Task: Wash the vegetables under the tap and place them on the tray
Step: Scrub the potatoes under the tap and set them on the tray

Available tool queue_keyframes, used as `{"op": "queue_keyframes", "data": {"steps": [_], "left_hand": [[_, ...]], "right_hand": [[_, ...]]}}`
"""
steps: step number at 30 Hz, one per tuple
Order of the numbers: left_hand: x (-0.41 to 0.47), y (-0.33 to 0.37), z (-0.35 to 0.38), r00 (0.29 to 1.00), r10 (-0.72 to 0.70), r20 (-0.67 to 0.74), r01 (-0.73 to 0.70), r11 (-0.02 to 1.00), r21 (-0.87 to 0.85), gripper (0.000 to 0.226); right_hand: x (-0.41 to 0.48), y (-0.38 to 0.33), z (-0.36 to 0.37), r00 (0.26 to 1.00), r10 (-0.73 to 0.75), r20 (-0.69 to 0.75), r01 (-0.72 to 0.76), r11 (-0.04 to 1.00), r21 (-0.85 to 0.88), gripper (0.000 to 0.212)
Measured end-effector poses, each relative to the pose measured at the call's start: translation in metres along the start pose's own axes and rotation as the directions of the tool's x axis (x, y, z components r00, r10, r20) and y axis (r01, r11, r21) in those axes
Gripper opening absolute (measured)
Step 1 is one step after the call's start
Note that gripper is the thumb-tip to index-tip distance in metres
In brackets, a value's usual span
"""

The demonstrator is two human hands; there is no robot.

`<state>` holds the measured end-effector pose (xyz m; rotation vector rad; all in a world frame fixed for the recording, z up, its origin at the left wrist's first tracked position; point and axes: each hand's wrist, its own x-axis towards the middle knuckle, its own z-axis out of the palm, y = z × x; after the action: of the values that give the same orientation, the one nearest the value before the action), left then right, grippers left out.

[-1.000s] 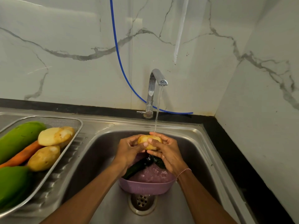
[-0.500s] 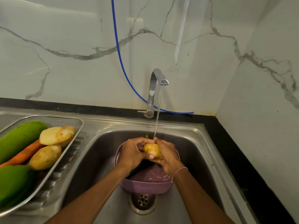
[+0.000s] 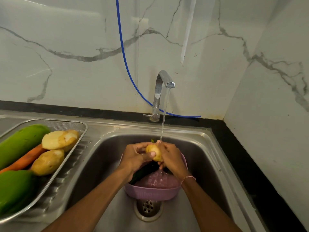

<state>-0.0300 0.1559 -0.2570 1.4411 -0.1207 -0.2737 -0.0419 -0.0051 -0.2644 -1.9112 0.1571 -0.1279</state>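
Under the running chrome tap (image 3: 163, 91), the left hand (image 3: 135, 156) and right hand (image 3: 172, 156) both clasp the small yellow potato (image 3: 153, 152) above the purple plastic colander (image 3: 150, 192). Since a second ago it has been turned on end in the stream, so the rinse is near done; the wire-mesh steel tray (image 3: 82, 129) comes next.

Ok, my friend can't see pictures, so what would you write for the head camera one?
Two hands, left hand and right hand, hold a potato under the running tap, over a purple colander in a steel sink. On the left, a metal tray holds two potatoes, a carrot and green vegetables.
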Motion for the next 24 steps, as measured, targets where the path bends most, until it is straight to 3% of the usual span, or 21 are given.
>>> {"op": "queue_keyframes", "data": {"steps": [3,5,8,11,14,18,22,24], "left_hand": [[-0.004,0.0,0.006,0.996,0.075,0.055,-0.083,0.983,0.161,0.041],[-0.004,0.001,0.01,1.0,0.028,0.0,-0.027,0.994,0.109,0.032],[0.001,0.0,0.007,0.984,-0.144,-0.109,0.136,0.988,-0.075,0.02],[0.007,-0.002,0.002,0.96,-0.23,-0.158,0.207,0.967,-0.147,0.027],[0.007,-0.007,0.004,0.963,-0.231,-0.137,0.209,0.965,-0.157,0.021],[0.004,-0.004,0.006,0.98,-0.198,-0.018,0.191,0.964,-0.183,0.023],[0.0,-0.003,0.006,0.986,-0.152,0.075,0.153,0.988,-0.017,0.027],[-0.003,-0.001,0.01,0.979,-0.145,0.142,0.14,0.989,0.041,0.03]], "right_hand": [[0.007,0.005,-0.002,0.964,0.256,0.074,-0.258,0.966,0.027,0.046],[0.007,0.007,-0.002,0.942,0.286,0.175,-0.307,0.946,0.107,0.053],[0.002,0.004,-0.001,0.949,0.106,0.297,-0.186,0.949,0.256,0.042],[-0.001,0.002,0.002,0.934,-0.072,0.349,-0.003,0.978,0.211,0.038],[-0.003,0.002,0.004,0.951,-0.09,0.295,0.065,0.993,0.095,0.024],[-0.002,0.002,0.005,0.976,-0.034,0.213,0.021,0.998,0.063,0.017],[0.006,0.002,0.006,0.996,0.068,0.065,-0.082,0.969,0.234,0.025],[0.007,0.001,0.004,0.988,0.142,0.056,-0.152,0.934,0.324,0.03]]}}
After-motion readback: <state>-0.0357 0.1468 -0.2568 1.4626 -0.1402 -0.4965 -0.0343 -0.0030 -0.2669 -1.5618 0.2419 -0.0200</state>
